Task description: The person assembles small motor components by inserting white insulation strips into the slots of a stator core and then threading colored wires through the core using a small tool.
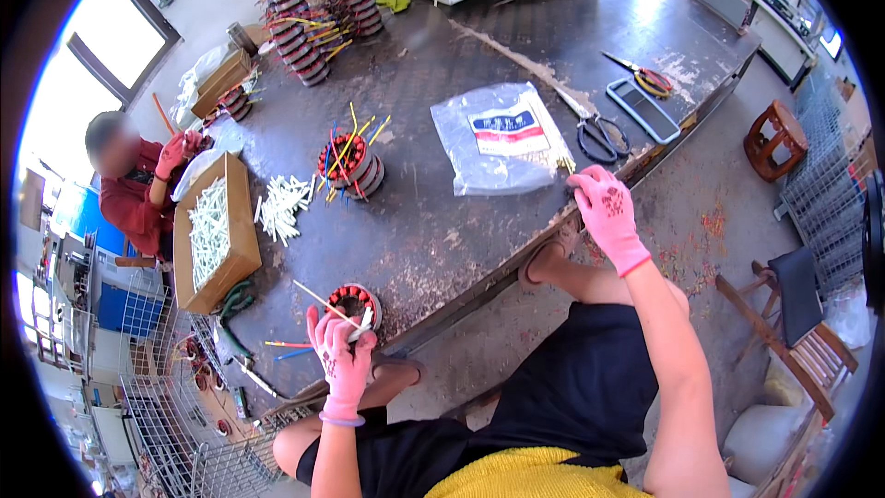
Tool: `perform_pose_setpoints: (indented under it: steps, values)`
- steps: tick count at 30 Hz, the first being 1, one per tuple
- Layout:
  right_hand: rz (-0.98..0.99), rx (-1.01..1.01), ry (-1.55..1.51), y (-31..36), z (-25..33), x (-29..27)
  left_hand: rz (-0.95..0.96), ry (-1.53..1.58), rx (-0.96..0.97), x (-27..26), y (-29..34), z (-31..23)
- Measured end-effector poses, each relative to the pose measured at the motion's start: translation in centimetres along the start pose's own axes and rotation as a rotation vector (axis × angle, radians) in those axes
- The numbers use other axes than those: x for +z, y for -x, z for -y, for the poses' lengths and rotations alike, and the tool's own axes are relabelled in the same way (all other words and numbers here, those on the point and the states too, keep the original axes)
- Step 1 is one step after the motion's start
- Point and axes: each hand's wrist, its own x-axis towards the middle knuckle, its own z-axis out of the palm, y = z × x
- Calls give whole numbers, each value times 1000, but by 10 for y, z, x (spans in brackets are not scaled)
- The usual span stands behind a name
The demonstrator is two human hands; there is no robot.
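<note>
My left hand point(343, 358), in a pink glove, grips a white sleeve tube point(361, 323) at a small motor stator point(354, 299) with red windings near the table's front edge. A thin yellow wire sticks up from that stator. My right hand point(607, 209), also gloved in pink, rests on the table edge at the lower corner of a clear plastic bag point(498, 138) of white tubes, fingers curled at it. A second stator point(348, 164) with coloured wires stands mid-table. A loose pile of white tubes point(280, 207) lies beside a cardboard box point(240, 249) full of them.
Another person point(138, 189) in red with pink gloves sits at the left end of the dark metal table point(442, 221). Stacked stators point(318, 18) stand at the back. Scissors point(595, 129), a flat case point(643, 111), a wooden stool point(772, 138) and wire baskets point(175, 424) surround me.
</note>
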Motion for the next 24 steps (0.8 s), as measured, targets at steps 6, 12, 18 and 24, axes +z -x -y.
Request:
perform_pose_setpoints:
  steps: [6,12,18,24]
  values:
    - [36,-74,296,-7,-10,-7,43,6,1,5,-2,-3]
    - [-33,-81,207,2,0,-7,-29,8,-33,0,-1,-9]
    - [106,-61,339,-13,-8,2,-39,6,-11,6,-3,-8]
    - [99,-65,145,11,8,-4,-5,2,3,4,0,-2]
